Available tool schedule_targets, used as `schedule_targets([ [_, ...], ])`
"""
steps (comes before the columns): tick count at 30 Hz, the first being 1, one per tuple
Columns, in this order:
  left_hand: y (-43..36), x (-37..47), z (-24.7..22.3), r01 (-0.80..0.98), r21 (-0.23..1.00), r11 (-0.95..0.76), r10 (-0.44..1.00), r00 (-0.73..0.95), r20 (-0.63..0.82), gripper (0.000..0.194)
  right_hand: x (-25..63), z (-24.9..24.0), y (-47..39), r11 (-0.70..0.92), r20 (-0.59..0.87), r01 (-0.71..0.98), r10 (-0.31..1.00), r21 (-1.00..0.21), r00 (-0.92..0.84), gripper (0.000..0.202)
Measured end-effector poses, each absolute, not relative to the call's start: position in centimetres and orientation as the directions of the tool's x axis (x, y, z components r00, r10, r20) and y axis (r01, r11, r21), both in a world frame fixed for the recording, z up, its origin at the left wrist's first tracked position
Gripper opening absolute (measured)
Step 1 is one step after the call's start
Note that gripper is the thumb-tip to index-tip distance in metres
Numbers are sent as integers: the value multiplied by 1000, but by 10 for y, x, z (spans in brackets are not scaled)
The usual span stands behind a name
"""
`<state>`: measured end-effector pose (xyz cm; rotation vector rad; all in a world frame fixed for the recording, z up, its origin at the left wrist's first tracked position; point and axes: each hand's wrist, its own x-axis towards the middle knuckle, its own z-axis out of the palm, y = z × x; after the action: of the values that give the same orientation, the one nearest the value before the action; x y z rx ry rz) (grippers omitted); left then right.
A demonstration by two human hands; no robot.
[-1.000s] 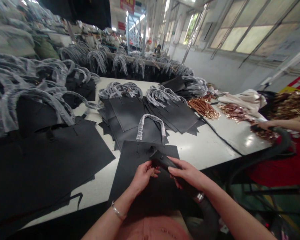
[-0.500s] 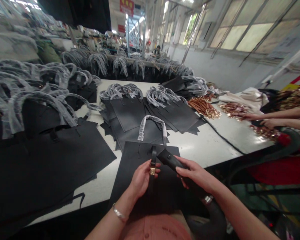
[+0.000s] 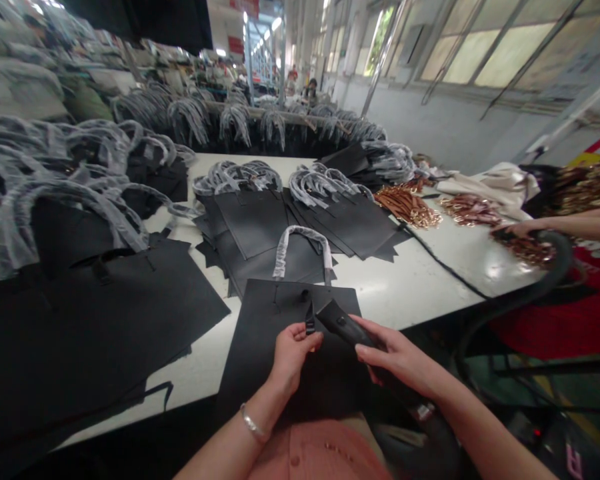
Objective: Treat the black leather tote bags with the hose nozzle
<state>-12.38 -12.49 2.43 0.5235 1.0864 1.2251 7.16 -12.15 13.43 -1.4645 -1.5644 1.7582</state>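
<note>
Centrally, our left hand (image 3: pixel 296 348) pinches a strap (image 3: pixel 310 319); our right (image 3: pixel 387 350) grips a nozzle (image 3: pixel 341 322) over the bag's (image 3: pixel 280 333) edge-framed front.

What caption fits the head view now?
Left hand pinches narrow black strap; right hand holds black hose-fed nozzle beside it.

The white desk (image 3: pixel 385 287) bears piled black bags (image 3: pixel 130 307) at its left end, two fanned bag stacks (image 3: pixel 253 223) centrally, one black tote (image 3: pixel 260 327) across the near edge, and brown straps (image 3: pixel 405 205), cream cloth (image 3: pixel 500 183) and a black cable (image 3: pixel 445 275) rightward.
</note>
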Motion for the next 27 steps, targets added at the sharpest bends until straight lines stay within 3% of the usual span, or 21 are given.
schedule_targets([
  [3,-122,-121,17,-376,889,261,929,-152,-337,30,74,133,-125,-366,-502,362,752,-857,-428,71],
  [7,-119,-122,6,-277,941,196,953,-173,-250,23,69,127,-123,-402,-524,341,710,-850,-471,67],
  [13,-118,-123,5,-136,971,197,953,-205,-222,23,58,130,-109,-333,-433,311,829,-890,-353,71],
  [18,-115,-126,7,-169,955,244,952,-148,-270,22,62,128,-109,-377,-482,318,783,-870,-394,70],
  [21,-101,-139,18,-194,935,296,946,-75,-315,25,59,125,-104,-347,-438,302,840,-888,-321,72],
  [23,-83,-153,33,-282,914,292,951,-14,-308,29,55,123,-96,-298,-385,304,877,-905,-288,71],
  [27,-45,-184,60,-574,809,125,990,16,-141,47,45,117,-77,-284,-401,352,857,-892,-325,67],
])
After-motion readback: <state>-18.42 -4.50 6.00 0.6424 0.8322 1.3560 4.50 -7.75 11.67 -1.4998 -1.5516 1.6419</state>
